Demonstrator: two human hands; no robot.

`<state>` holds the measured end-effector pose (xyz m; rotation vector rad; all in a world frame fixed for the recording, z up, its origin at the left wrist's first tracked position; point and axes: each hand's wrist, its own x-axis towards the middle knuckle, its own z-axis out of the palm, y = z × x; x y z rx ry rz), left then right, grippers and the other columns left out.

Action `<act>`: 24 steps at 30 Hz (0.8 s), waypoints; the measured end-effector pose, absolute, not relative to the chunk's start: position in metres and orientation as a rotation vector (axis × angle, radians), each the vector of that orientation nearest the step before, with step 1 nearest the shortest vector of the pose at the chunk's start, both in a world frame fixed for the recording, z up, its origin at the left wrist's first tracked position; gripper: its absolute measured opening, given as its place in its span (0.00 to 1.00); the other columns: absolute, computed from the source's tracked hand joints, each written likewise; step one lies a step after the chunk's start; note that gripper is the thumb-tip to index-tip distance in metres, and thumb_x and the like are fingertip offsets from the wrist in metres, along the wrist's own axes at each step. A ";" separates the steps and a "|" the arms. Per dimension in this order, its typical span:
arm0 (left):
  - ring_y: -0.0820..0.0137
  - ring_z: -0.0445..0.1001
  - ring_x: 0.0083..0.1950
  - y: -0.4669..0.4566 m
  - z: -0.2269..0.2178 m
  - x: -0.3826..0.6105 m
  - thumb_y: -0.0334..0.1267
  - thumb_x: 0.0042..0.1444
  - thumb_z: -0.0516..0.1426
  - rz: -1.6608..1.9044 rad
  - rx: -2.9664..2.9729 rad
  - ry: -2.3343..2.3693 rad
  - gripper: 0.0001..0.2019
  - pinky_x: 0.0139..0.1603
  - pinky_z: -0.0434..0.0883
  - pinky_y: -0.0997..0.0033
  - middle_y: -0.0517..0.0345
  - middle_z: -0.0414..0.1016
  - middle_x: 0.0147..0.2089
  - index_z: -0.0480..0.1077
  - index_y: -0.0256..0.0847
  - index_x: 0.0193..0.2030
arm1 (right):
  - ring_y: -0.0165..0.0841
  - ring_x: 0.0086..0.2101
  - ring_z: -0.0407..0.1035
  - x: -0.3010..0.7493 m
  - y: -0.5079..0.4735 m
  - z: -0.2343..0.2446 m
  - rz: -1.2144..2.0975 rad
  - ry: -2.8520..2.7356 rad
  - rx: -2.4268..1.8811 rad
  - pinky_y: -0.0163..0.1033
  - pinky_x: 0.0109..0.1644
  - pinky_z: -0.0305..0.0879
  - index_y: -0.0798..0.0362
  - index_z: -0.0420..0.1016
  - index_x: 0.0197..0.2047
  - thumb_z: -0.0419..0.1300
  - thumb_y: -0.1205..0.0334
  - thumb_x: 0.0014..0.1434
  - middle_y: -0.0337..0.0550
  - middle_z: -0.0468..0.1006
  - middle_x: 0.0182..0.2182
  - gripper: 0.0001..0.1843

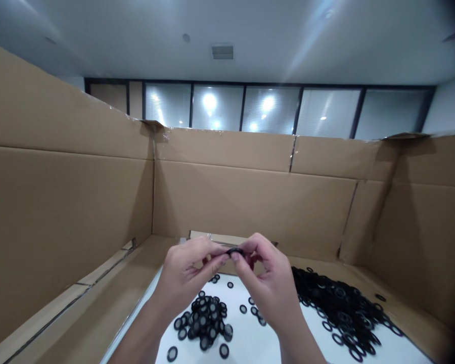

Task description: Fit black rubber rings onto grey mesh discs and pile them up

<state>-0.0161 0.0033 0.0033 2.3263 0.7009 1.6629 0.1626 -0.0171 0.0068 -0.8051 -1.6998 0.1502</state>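
Note:
My left hand [191, 265] and my right hand [269, 275] meet in the middle, raised above a white surface [254, 346]. Between their thumbs and fingertips they pinch a small black ring [235, 251], seen nearly edge-on; whether anything sits inside it I cannot make out. Below my left hand lies a heap of small black round pieces with grey centres [207, 318], with several loose ones around it. Beyond my right wrist spreads a large pile of open black rings [337, 303]. My fingers partly cover one another.
Tall cardboard walls [242, 202] surround the work area at the left, back and right. A low cardboard ledge [72, 298] runs along the left side. One stray black ring [380, 297] lies on the cardboard right of the pile. Windows [271, 108] show beyond the back wall.

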 end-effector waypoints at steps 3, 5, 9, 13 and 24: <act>0.73 0.70 0.31 0.003 0.003 -0.019 0.30 0.63 0.59 1.683 2.396 0.613 0.05 0.32 0.66 0.74 0.60 0.75 0.30 0.77 0.41 0.40 | 0.28 0.27 0.61 0.164 -0.019 0.008 0.204 -1.702 -0.803 0.35 0.31 0.58 0.51 0.65 0.30 0.59 0.64 0.63 0.33 0.64 0.26 0.10; 0.74 0.70 0.31 0.001 0.004 -0.020 0.29 0.63 0.59 1.674 2.417 0.588 0.05 0.32 0.66 0.75 0.60 0.75 0.30 0.76 0.41 0.40 | 0.28 0.26 0.60 0.164 -0.021 0.008 0.229 -1.696 -0.799 0.35 0.31 0.57 0.51 0.64 0.29 0.59 0.63 0.63 0.33 0.63 0.25 0.11; 0.74 0.71 0.30 -0.005 0.007 -0.018 0.32 0.62 0.59 1.584 2.310 0.742 0.04 0.31 0.67 0.76 0.61 0.73 0.29 0.75 0.41 0.36 | 0.29 0.28 0.61 0.166 -0.023 0.010 0.278 -1.718 -0.789 0.35 0.31 0.59 0.51 0.66 0.30 0.59 0.62 0.64 0.34 0.65 0.26 0.10; 0.70 0.74 0.32 -0.006 0.009 -0.014 0.37 0.63 0.57 1.471 2.086 0.838 0.06 0.32 0.70 0.74 0.59 0.75 0.30 0.74 0.40 0.36 | 0.30 0.30 0.64 0.169 -0.022 0.012 0.350 -1.786 -0.788 0.35 0.33 0.61 0.50 0.70 0.34 0.59 0.59 0.66 0.36 0.69 0.29 0.08; 0.73 0.71 0.35 -0.005 0.009 -0.016 0.41 0.63 0.60 1.343 1.970 0.714 0.05 0.34 0.70 0.76 0.60 0.73 0.36 0.74 0.43 0.42 | 0.30 0.30 0.65 0.173 -0.020 0.015 0.343 -1.812 -0.803 0.34 0.32 0.61 0.51 0.72 0.33 0.62 0.62 0.64 0.36 0.69 0.29 0.07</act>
